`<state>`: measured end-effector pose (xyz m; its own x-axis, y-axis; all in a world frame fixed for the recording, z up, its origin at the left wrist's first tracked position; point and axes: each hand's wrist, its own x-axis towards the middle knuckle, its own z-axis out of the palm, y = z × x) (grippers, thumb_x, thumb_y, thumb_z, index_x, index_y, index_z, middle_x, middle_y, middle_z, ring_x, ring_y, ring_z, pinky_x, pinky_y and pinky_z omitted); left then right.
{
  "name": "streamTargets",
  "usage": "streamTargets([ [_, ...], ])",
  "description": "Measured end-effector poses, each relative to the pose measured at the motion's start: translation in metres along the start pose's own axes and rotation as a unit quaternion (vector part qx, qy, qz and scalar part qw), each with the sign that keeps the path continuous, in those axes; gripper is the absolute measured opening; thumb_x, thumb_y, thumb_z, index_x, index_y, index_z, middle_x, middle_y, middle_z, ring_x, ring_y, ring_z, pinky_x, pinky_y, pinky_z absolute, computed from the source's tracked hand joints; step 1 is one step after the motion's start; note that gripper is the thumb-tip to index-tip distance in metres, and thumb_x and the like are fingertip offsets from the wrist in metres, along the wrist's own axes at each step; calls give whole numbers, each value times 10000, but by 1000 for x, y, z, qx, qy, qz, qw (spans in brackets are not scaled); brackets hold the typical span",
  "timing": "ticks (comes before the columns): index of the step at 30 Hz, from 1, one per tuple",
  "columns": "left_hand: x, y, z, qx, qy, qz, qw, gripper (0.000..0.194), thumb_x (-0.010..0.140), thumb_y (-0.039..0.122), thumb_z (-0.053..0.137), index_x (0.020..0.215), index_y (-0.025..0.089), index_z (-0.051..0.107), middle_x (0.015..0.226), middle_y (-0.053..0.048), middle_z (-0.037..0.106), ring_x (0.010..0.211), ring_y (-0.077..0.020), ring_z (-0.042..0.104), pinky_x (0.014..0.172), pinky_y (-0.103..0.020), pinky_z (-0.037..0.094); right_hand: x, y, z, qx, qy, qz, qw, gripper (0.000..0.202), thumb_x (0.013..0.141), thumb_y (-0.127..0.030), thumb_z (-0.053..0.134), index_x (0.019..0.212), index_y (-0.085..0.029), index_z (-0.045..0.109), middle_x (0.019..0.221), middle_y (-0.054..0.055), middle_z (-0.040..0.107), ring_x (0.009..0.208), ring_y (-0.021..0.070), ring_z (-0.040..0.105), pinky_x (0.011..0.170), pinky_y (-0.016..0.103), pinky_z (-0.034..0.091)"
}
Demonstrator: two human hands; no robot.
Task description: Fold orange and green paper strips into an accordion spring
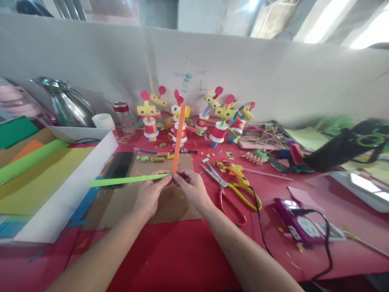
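Note:
A green paper strip [130,180] points left and an orange paper strip [180,140] stands upward; their ends meet at a corner between my hands. My left hand [152,193] pinches the green strip near that corner. My right hand [192,186] is closed at the joint, fingertips at the base of the orange strip. Both hands are over a brown cardboard sheet [121,209]. Small coiled paper springs [158,159] lie on the cardboard's far part.
Behind stand several paper-cup figures [219,132]. To the right lie red-and-yellow-handled scissors [223,183], a yellow glue gun [240,176] and a purple device [296,223]. A white box [69,186] of coloured paper, a phone [118,168] and a steel jug [67,105] are left.

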<state>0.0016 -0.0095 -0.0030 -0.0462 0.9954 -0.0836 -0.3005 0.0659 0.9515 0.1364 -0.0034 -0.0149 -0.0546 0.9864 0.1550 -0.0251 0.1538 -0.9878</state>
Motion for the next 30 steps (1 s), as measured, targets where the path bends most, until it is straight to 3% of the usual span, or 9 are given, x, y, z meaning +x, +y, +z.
streamTargets([
  [10, 2, -2, 0, -23, -14, -46, 999, 264, 610, 258, 802, 837, 138, 740, 781, -55, 737, 754, -170, 668, 787, -301, 508, -2, -1, -1, -36, 32, 7, 999, 174, 767, -327, 622, 758, -178, 712, 670, 36, 696, 608, 167, 643, 608, 279, 521],
  [18, -1, 6, 3, -25, -11, -58, 998, 199, 579, 248, 818, 734, 142, 753, 698, -48, 734, 660, -158, 663, 699, -284, 521, -2, -8, -2, 42, 24, 44, 998, 196, 702, -360, 689, 713, -168, 728, 603, 23, 679, 552, 142, 623, 585, 267, 526],
  [24, 4, -1, -1, -36, 14, -38, 999, 240, 572, 243, 816, 783, 145, 759, 761, -54, 746, 702, -159, 668, 743, -294, 516, -4, -10, 1, 120, -4, 81, 989, 273, 689, -413, 714, 751, -148, 706, 659, 30, 689, 602, 131, 640, 657, 271, 537],
  [30, 3, -3, 0, -53, 20, -21, 998, 211, 584, 232, 808, 775, 157, 758, 785, -62, 749, 751, -189, 676, 743, -313, 515, -4, -9, 2, 62, 0, 64, 996, 276, 715, -425, 693, 798, -163, 662, 765, 44, 695, 678, 156, 654, 630, 273, 537],
])
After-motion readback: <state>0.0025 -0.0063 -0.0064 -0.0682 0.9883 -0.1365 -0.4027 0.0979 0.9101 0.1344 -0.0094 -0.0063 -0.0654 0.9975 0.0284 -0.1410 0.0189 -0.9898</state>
